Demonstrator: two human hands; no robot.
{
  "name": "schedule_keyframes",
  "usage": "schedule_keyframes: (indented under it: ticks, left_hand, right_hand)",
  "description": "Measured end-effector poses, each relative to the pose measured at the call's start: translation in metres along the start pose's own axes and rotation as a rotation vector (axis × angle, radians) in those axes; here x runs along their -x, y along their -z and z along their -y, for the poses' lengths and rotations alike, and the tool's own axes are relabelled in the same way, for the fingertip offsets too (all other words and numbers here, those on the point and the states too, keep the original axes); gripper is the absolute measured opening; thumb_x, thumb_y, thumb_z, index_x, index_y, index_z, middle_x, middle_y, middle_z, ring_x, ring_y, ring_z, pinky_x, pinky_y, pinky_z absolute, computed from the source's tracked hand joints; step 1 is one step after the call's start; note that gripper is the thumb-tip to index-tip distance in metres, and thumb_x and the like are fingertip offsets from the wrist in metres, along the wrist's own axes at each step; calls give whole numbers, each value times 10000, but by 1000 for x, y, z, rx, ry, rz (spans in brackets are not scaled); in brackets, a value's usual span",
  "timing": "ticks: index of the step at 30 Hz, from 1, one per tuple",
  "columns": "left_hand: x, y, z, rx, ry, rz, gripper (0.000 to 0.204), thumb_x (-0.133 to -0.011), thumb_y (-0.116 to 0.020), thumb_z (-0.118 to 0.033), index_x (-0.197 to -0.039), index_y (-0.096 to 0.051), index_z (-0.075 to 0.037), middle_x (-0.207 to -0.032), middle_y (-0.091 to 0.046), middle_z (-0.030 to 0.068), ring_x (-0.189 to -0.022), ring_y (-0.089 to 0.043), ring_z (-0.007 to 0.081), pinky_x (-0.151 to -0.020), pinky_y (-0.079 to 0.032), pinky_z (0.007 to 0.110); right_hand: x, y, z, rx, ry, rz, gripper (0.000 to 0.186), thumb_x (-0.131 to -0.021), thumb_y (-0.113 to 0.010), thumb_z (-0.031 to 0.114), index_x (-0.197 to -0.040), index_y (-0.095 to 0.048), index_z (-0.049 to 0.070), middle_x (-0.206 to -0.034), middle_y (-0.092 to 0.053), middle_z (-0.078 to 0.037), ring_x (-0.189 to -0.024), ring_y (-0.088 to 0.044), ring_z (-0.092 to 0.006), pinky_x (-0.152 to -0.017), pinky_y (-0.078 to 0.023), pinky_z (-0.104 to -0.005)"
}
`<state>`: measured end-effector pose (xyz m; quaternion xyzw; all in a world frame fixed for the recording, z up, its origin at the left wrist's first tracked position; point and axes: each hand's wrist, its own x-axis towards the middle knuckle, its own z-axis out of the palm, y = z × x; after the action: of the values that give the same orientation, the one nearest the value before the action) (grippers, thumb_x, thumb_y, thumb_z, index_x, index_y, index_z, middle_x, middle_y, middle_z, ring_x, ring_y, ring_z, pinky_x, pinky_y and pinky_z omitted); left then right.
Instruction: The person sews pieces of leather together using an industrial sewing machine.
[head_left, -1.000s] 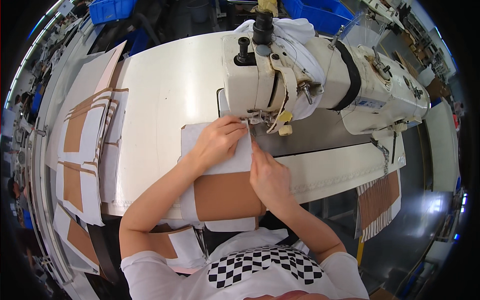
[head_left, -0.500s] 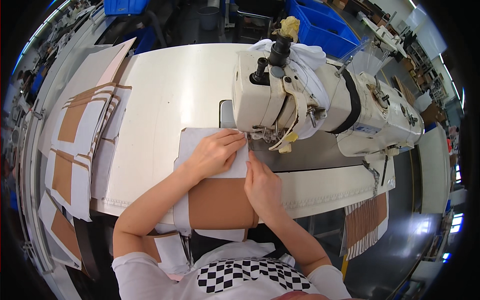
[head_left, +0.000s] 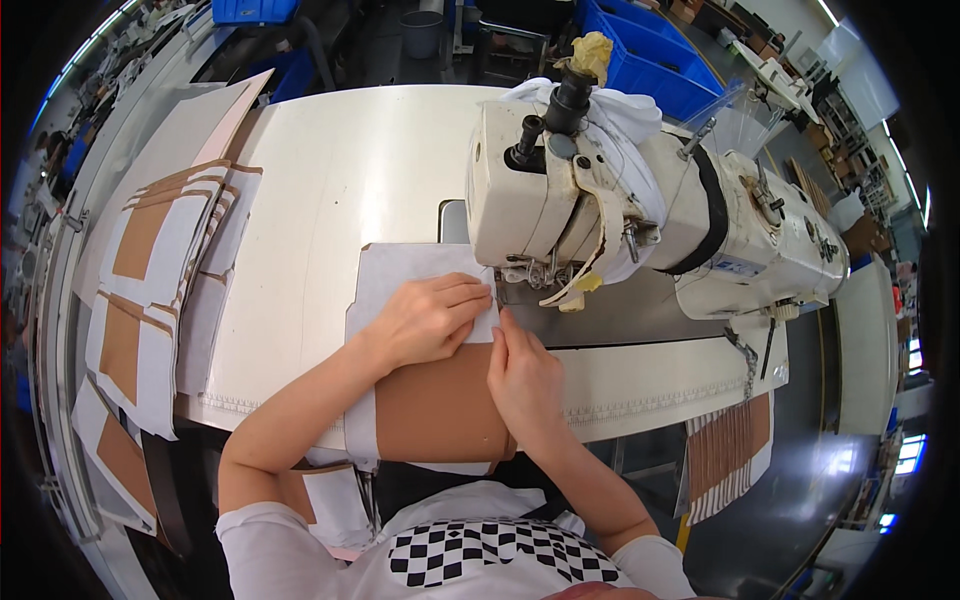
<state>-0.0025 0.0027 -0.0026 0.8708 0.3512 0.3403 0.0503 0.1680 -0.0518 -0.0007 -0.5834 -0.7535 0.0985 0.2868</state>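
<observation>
A flat white panel with a brown section (head_left: 435, 410) lies on the machine table, its near end reaching over the front edge. Its right edge runs beside the presser foot of a white sewing machine (head_left: 515, 190). My left hand (head_left: 430, 318) is on the white part, fingers bent together and fingertips pinching the right edge just in front of the foot. Slightly nearer me, my right hand (head_left: 525, 380) holds the same edge between thumb and fingers. The needle and the stitch line are too small to make out.
Stacked white and brown panels (head_left: 140, 250) lie at the table's left. More brown and white pieces (head_left: 730, 455) hang off the right front edge. A ruler strip (head_left: 640, 400) follows the front edge. Blue bins (head_left: 650, 55) stand behind the machine, with white cloth (head_left: 620, 110) draped on it.
The panel has slid a little away from me, past the presser foot. My left fingertips have shifted slightly toward me; my right hand stays at the edge.
</observation>
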Motion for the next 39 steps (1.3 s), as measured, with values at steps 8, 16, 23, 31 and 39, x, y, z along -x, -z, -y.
schedule_keyframes:
  ticks: [8,16,23,31,39]
  left_hand:
    - [-3,-2,-1,26,-5,10,283,-680,-653,35,-952,-696,-33,-1011,-694,82,-959,-659,243,-749,-567,336]
    - [2,-2,1,21,-28,25,276,-674,-654,40,-939,-688,-29,-1024,-689,88,-962,-658,248,-749,-567,332]
    - [-2,-1,1,3,2,-3,286,-668,-655,40,-945,-690,-23,-1021,-689,89,-980,-659,252,-763,-568,329]
    - [2,0,0,13,-36,36,289,-670,-652,40,-948,-699,-27,-1013,-692,85,-984,-659,236,-768,-569,328]
    - [-4,2,1,-11,-8,17,284,-669,-658,30,-944,-698,-27,-1026,-693,77,-994,-658,236,-771,-569,328]
  right_hand:
    - [2,-1,-5,79,118,-64,263,-880,-601,93,-1117,-629,-17,-716,-629,-96,-544,-643,-247,-468,-520,-326]
    - [5,3,-1,22,59,-50,275,-882,-613,121,-1135,-626,14,-723,-628,-90,-557,-644,-241,-477,-520,-327]
    - [-2,-4,-5,37,110,-104,271,-875,-614,113,-1128,-631,18,-752,-635,-95,-565,-646,-246,-487,-523,-332]
    - [5,4,-2,18,71,-68,278,-854,-616,86,-1120,-633,8,-742,-613,-90,-558,-640,-250,-485,-521,-335]
    - [-5,2,-1,75,89,-42,282,-858,-607,94,-1126,-629,5,-735,-603,-91,-556,-640,-249,-478,-519,-336]
